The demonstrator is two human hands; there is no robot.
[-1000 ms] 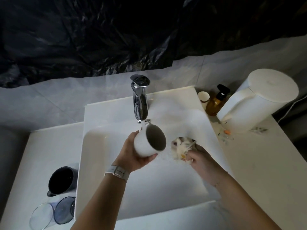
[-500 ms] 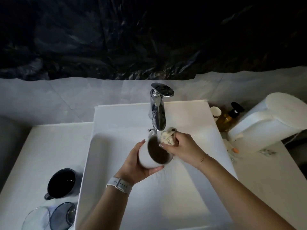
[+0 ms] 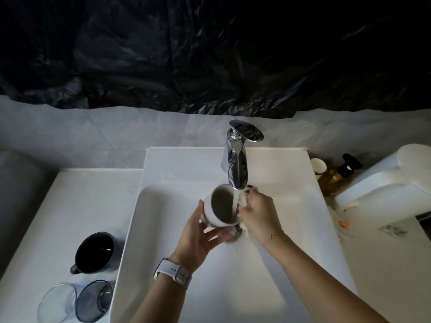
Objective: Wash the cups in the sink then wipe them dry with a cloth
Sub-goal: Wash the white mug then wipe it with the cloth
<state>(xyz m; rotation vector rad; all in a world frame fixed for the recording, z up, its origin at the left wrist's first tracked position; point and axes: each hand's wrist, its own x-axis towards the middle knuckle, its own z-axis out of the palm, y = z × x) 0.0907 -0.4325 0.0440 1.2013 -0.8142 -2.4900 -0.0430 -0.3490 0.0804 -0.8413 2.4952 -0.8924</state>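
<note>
My left hand [image 3: 197, 238] grips a white cup [image 3: 220, 207] from below, holding it tilted under the chrome tap [image 3: 236, 159] over the white sink [image 3: 163, 229]. Water runs from the spout into the cup's dark inside. My right hand [image 3: 260, 214] holds a pale sponge [image 3: 246, 198] against the cup's right side and rim. A dark mug [image 3: 95, 252] lies on the counter left of the sink. Near it lie a clear glass [image 3: 57, 301] and a grey-tinted glass [image 3: 93, 300], both on their sides.
A white kettle [image 3: 391, 190], an amber soap pump bottle [image 3: 335, 176] and a small white cup [image 3: 318, 166] stand on the counter right of the sink. Small bits of litter [image 3: 344, 223] lie in front of the kettle. Black plastic sheeting covers the wall behind.
My right hand brought the sponge from the right side of the basin up to the cup. The cup now sits under the spout with water running into it.
</note>
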